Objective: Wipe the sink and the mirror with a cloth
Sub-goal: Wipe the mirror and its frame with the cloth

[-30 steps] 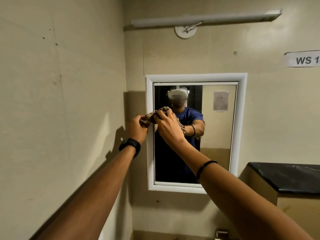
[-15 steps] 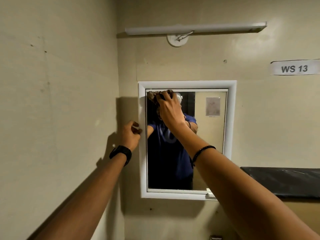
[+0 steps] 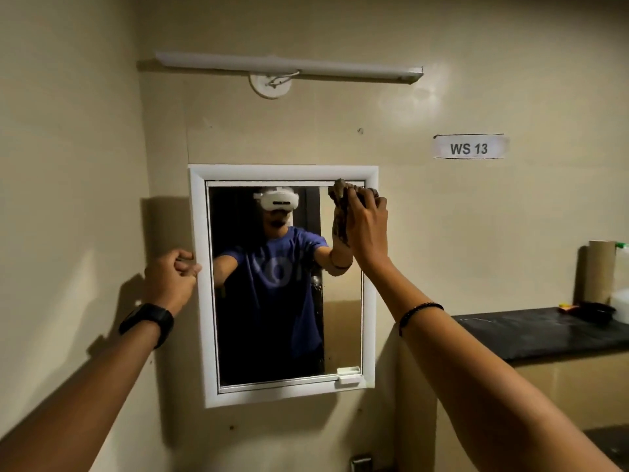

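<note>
Mirror (image 3: pixel 340 318) mid-wipe, sink unseen.
Right hand (image 3: pixel 367 229) fingers clutch cloth (image 3: pixel 340 216) at its top-right corner; left hand (image 3: pixel 170 281) fingers pinch the frame (image 3: pixel 200 335).

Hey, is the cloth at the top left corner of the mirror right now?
No, the right hand holds the cloth against the mirror at its top right corner.

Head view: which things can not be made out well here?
1. Sink: head view, not in the frame at all.
2. Cloth: head view, mostly hidden behind the right hand.
3. White container on the black counter: head view, cut by the right edge.
</note>
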